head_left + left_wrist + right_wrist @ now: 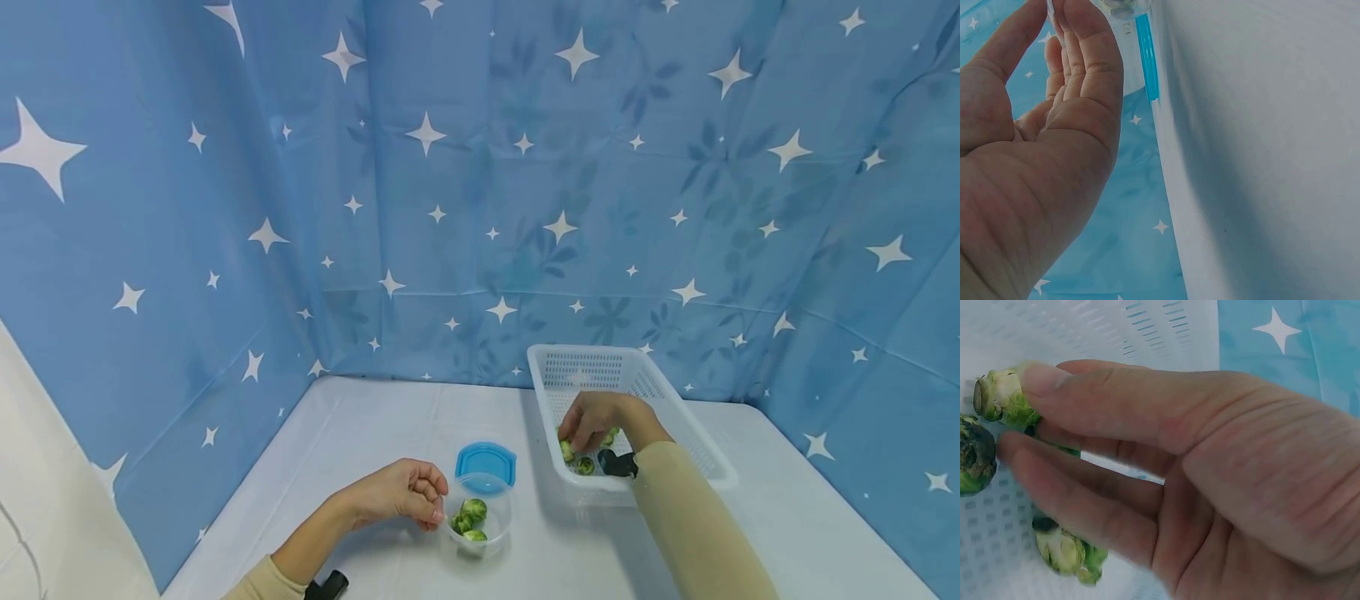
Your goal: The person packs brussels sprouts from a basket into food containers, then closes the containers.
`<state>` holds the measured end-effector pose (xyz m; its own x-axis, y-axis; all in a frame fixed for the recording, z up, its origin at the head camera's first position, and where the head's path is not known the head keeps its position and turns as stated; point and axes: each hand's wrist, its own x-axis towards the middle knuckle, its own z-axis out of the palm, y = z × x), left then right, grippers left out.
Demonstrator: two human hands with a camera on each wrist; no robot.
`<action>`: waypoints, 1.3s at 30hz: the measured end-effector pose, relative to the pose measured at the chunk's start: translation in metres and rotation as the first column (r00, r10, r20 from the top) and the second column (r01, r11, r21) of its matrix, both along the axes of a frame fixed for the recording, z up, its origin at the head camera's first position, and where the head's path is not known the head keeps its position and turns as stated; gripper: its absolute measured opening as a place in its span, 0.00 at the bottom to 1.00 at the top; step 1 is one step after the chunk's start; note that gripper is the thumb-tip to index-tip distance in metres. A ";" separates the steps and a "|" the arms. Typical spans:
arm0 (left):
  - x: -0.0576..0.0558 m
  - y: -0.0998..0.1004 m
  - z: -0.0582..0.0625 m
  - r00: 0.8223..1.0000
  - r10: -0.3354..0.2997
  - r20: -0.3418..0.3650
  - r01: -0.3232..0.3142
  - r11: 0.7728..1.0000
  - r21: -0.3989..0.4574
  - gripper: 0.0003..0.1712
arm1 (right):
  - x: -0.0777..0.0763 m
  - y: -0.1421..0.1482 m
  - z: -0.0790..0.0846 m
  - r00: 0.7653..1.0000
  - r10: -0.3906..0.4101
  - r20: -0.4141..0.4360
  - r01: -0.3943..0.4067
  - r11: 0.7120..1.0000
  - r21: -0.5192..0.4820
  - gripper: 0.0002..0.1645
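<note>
My left hand (405, 495) pinches the rim of a small clear round plastic container (501, 533) between thumb and fingers. Several green Brussels sprouts (474, 510) lie inside it. Only a bit of the container (1127, 9) shows at the top of the left wrist view. Inside a white perforated basket (693, 446), my right hand (596, 419) has its thumb and fingers around a Brussels sprout (1004, 397); the fingers partly hide it. Close by on the basket floor lie a darker sprout (975, 456) and another pale green one (1063, 551).
A blue plastic lid (487, 458) lies on the white table (390, 417) just behind the container, to the left of the basket. Blue curtains (465, 208) with white stars hang along the back and sides of the table.
</note>
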<state>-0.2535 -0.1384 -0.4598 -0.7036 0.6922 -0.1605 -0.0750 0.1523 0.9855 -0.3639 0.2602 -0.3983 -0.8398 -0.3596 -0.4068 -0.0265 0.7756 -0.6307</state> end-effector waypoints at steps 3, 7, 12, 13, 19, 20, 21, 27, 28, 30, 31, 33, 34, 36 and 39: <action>0.000 0.000 0.000 1.000 -0.004 0.001 0.004 1.000 0.003 0.25 | 0.000 -0.003 0.000 1.000 -0.005 -0.005 0.005 1.000 0.020 0.16; 0.000 0.000 0.000 1.000 -0.008 -0.001 0.008 1.000 0.006 0.25 | 0.000 -0.008 -0.001 0.999 -0.033 -0.010 0.033 0.999 0.040 0.14; 0.000 0.000 0.000 1.000 -0.005 0.000 0.005 1.000 0.008 0.25 | -0.001 -0.010 -0.001 0.998 -0.050 -0.033 0.052 0.996 0.069 0.14; -0.001 0.000 0.000 1.000 -0.005 0.001 0.005 1.000 0.007 0.25 | -0.001 -0.010 -0.001 0.998 -0.047 -0.039 0.050 0.996 0.073 0.14; 0.000 0.000 0.000 1.000 -0.003 0.001 0.003 1.000 0.007 0.24 | 0.001 -0.011 0.000 0.999 -0.034 -0.040 0.038 0.995 0.089 0.14; 0.000 0.000 0.000 1.000 -0.002 0.001 0.002 1.000 0.006 0.24 | 0.001 -0.011 0.000 0.999 -0.032 -0.037 0.036 0.995 0.091 0.14; 0.000 0.000 0.000 1.000 0.000 0.001 0.000 1.000 0.005 0.24 | 0.002 -0.012 0.000 0.999 -0.030 -0.035 0.033 0.995 0.094 0.14; 0.000 0.000 0.000 1.000 0.007 0.000 -0.007 1.000 0.000 0.25 | 0.003 -0.013 -0.001 0.998 0.000 -0.064 0.007 0.994 0.109 0.12; 0.000 0.000 0.000 1.000 0.007 0.000 -0.007 1.000 0.000 0.25 | 0.003 -0.013 -0.001 0.998 0.006 -0.069 0.001 0.994 0.106 0.12; 0.000 0.000 0.000 1.000 0.007 -0.001 -0.007 1.000 0.000 0.25 | 0.003 -0.013 -0.001 0.997 0.016 -0.075 -0.009 0.996 0.093 0.10; 0.000 0.000 0.000 1.000 0.006 -0.001 -0.006 1.000 0.000 0.26 | 0.003 -0.013 -0.001 0.997 0.019 -0.077 -0.012 0.996 0.086 0.10; 0.000 0.000 0.000 1.000 0.006 0.001 -0.006 1.000 0.001 0.26 | 0.003 -0.012 -0.002 0.997 0.021 -0.077 -0.015 0.997 0.077 0.10; 0.000 0.000 0.000 1.000 0.006 0.001 -0.006 1.000 0.001 0.26 | 0.003 -0.013 -0.002 0.997 0.020 -0.076 -0.014 0.997 0.077 0.10; 0.000 0.000 0.000 1.000 0.006 0.001 -0.006 1.000 0.000 0.26 | 0.003 -0.013 -0.002 0.998 0.010 -0.070 -0.004 0.996 0.085 0.11; 0.000 0.000 0.001 1.000 0.005 0.003 -0.005 1.000 0.001 0.25 | 0.003 -0.013 -0.001 0.999 0.000 -0.051 0.006 0.994 0.108 0.12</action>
